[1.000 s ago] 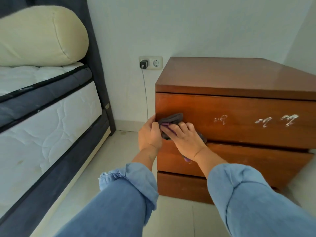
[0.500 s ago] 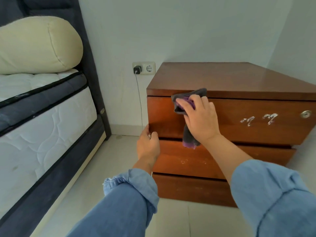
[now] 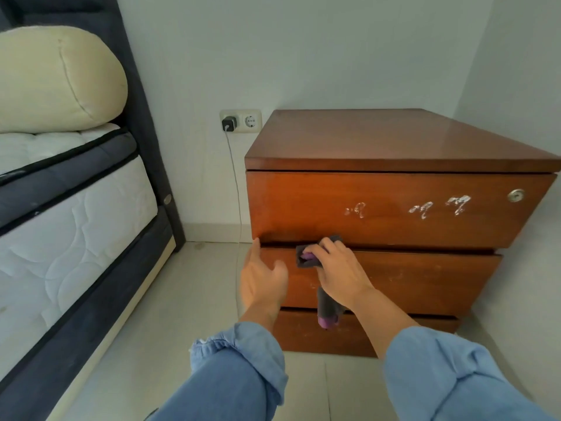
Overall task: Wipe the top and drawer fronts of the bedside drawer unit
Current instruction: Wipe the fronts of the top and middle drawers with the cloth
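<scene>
A brown wooden bedside drawer unit [image 3: 394, 141] stands in the room's corner with three drawer fronts. The top drawer front [image 3: 303, 205] carries white smears and a round lock at its right end. My right hand [image 3: 340, 273] grips a dark grey cloth with a purple patch [image 3: 306, 256] and presses it at the top edge of the middle drawer front [image 3: 425, 278]; one end of the cloth hangs down below my wrist. My left hand [image 3: 262, 279] hovers with relaxed fingers by the unit's left front corner, its fingertips close to the top drawer's bottom corner.
A bed with a white mattress [image 3: 69, 226] and a cream bolster [image 3: 57, 77] fills the left. A wall socket with a black charger [image 3: 229, 123] and its thin cable sits left of the unit. Pale tiled floor [image 3: 188, 299] lies between bed and unit.
My right hand moved with the cloth from the upper edge of the top drawer front down to the gap above the middle drawer. My left hand came slightly off the corner.
</scene>
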The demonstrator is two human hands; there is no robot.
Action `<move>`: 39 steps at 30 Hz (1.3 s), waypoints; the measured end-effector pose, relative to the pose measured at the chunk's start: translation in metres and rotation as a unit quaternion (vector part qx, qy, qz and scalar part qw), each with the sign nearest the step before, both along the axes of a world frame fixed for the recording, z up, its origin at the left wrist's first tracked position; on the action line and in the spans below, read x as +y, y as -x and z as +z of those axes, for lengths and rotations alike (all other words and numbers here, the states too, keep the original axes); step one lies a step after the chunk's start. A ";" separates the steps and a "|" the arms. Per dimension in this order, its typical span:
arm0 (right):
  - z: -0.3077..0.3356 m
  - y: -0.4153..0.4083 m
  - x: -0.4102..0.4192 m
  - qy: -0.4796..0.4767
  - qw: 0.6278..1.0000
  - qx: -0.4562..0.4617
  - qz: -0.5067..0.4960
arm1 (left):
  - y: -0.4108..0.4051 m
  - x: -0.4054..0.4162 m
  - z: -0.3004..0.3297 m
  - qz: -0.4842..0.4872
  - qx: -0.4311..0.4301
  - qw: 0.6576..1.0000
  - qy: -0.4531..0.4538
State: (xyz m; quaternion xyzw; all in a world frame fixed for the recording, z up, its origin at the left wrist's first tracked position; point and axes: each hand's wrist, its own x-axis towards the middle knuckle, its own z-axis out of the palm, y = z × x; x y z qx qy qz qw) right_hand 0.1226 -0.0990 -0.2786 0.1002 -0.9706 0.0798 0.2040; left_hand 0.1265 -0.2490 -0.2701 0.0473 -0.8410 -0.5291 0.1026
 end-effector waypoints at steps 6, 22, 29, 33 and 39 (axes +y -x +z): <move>0.064 -0.019 0.040 0.019 0.977 0.212 -0.008 | -0.008 0.031 -0.001 -0.121 0.055 0.970 0.203; -0.010 -0.012 0.058 0.096 0.992 0.046 -0.068 | 0.007 0.047 -0.010 -0.219 0.061 0.880 0.417; 0.065 -0.026 0.076 0.109 0.961 0.251 -0.046 | 0.002 0.065 -0.006 -0.211 0.089 0.879 0.419; 0.086 -0.004 0.082 0.118 0.945 0.297 -0.070 | 0.005 0.073 -0.007 -0.201 0.100 0.891 0.394; 0.012 0.000 0.069 0.063 0.973 0.210 -0.075 | 0.006 0.071 -0.016 -0.202 0.109 0.891 0.392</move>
